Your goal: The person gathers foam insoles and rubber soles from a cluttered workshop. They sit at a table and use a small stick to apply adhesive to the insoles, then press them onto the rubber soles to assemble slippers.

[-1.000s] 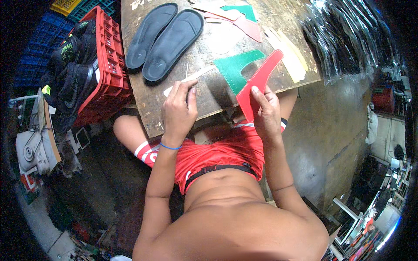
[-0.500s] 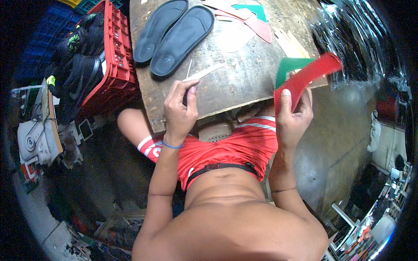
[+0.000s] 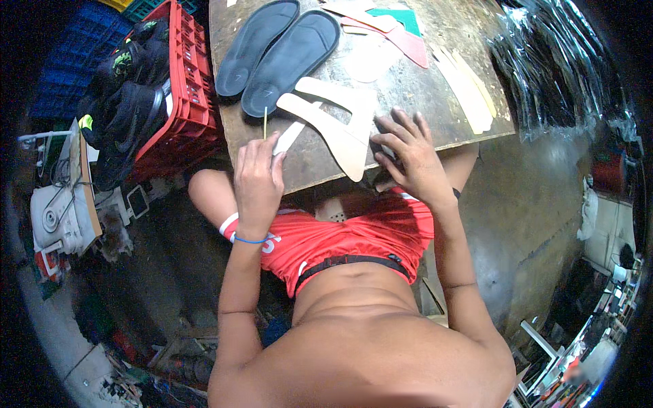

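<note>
My left hand (image 3: pixel 257 173) is closed at the table's near edge. A thin yellow stick (image 3: pixel 265 122) pokes up from its fingertips, and a narrow white strip (image 3: pixel 298 130) runs under the cream piece to its thumb side. In front of me lies a cream, forked flat piece (image 3: pixel 337 132), shaped like a sandal upper, with two arms toward the soles. Beside its right side, my right hand (image 3: pixel 413 153) is open, palm down, fingers spread and holding nothing. Two black footbed soles (image 3: pixel 289 64) rest at the table's far left.
More cut pieces, one pink (image 3: pixel 408 47) and one green (image 3: pixel 406 20), lie at the back of the table (image 3: pixel 469 27). Pale strips (image 3: pixel 466 88) are at the right. A red crate (image 3: pixel 194 88) of black shoes stands left; shiny dark plastic (image 3: pixel 558 75) hangs right.
My right hand has come inward from the right, without the red and green piece it held. A forked cream piece now lies on the table. My left hand has moved left and slightly nearer.
</note>
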A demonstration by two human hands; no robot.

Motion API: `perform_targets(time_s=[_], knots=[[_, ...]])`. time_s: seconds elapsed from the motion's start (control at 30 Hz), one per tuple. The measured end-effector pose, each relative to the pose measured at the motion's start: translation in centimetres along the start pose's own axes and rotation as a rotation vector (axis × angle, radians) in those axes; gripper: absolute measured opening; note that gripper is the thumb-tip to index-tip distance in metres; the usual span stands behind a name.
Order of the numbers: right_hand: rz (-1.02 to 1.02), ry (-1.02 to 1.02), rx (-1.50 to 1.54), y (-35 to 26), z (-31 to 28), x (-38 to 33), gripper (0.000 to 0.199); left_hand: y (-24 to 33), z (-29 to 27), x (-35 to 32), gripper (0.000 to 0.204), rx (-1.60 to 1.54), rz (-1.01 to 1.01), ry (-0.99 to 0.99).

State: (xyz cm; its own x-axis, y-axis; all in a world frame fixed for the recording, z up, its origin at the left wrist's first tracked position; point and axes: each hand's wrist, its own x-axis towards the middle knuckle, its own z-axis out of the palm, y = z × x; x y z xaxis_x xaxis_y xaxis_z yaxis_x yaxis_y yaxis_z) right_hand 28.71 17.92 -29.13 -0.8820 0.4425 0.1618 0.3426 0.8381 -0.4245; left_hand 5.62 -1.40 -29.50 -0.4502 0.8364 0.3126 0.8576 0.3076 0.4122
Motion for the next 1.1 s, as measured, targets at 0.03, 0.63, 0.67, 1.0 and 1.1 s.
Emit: perform_targets(time_s=[0.03, 0.63, 0.67, 1.0, 1.1], knots=[[-0.048, 0.048, -0.011, 0.1, 0.3, -0.1, 0.032, -0.1, -0.2, 0.0, 0.037, 0.017, -0.002, 0.004], [0.188, 0.325, -0.137, -9.0, 6.1, 0.7, 0.035, 1.7, -1.2, 0.6, 0.016, -0.245, 0.052, 0.213], [0.18, 0.324, -0.103, -9.1, 5.9, 0.8, 0.033, 2.2, -0.4, 1.0, 0.016, -0.281, 0.079, 0.178], [-0.016, 0.286, 0.15, 2.3, 0.1, 3.1, 0.043, 3.8, 1.7, -0.1, 0.022, -0.295, 0.139, -0.041], [-0.05, 0.155, 0.16, 3.0, -0.3, 3.1, 0.039, 3.2, 1.5, 0.3, 0.024, -0.298, 0.176, -0.08]])
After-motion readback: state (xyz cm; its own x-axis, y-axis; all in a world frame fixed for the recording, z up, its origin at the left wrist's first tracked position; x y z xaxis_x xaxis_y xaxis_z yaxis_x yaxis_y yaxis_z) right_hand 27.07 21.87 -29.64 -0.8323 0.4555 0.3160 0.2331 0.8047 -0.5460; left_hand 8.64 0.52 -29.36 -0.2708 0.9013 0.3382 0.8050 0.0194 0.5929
